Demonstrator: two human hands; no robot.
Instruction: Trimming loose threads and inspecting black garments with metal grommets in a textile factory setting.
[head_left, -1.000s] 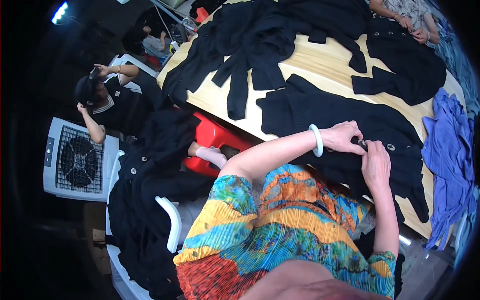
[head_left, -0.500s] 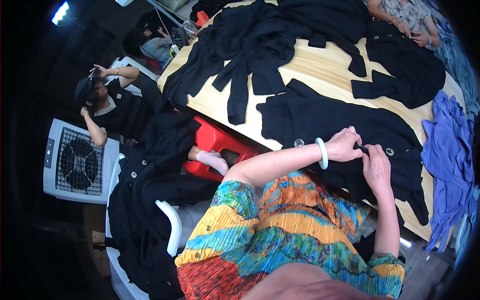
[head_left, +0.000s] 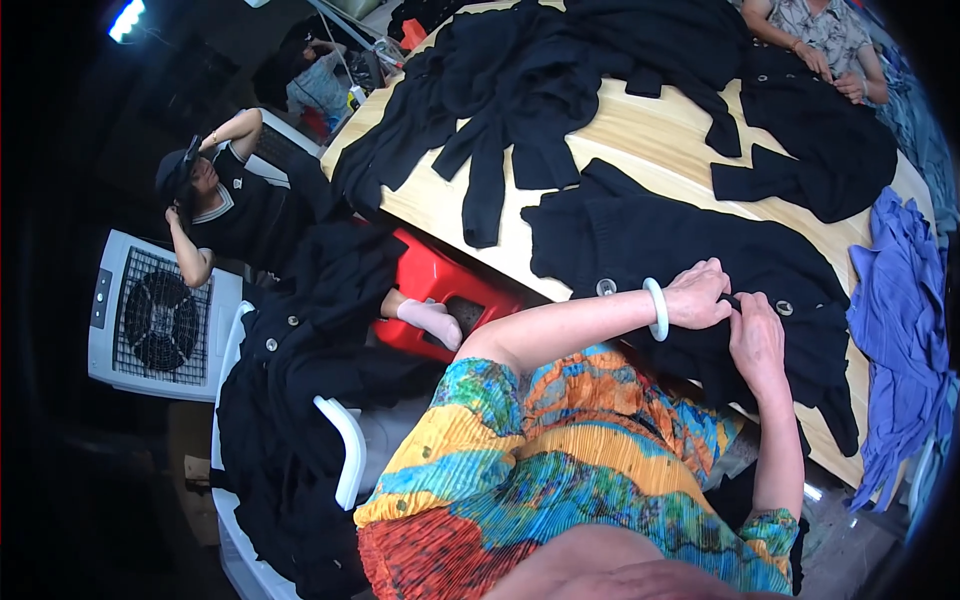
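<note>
**Both hands pinch a black garment at the table's near edge**

We see the wooden table first, a long pale surface running from about eleven o'clock to four o'clock across the view. Across its far half sprawls a heap of black garments, sleeves trailing toward the table's left edge. At one o'clock a second person's hands rest on another dark piece. Along the three o'clock rim lies a pile of blue cloth.

Off the table, at eight o'clock, a white chair carries a mound of black clothing with pale buttons. Beside it at nine o'clock stands a white box fan, and above that, at ten o'clock, a seated person in a dark top with arms raised to the head. A red stool sits just under the table's near edge, a foot in a pale sock against it.

Just right of centre lies the black garment we work on, spread flat on the table, with metal buttons near its lower edge. Our left hand, a white bangle at its wrist, has its fingers curled and grips a fold of this fabric. Our right hand meets it from four o'clock, fingers bent and pinching the same fold, the two hands touching. A round button sits just beside the right hand
</note>
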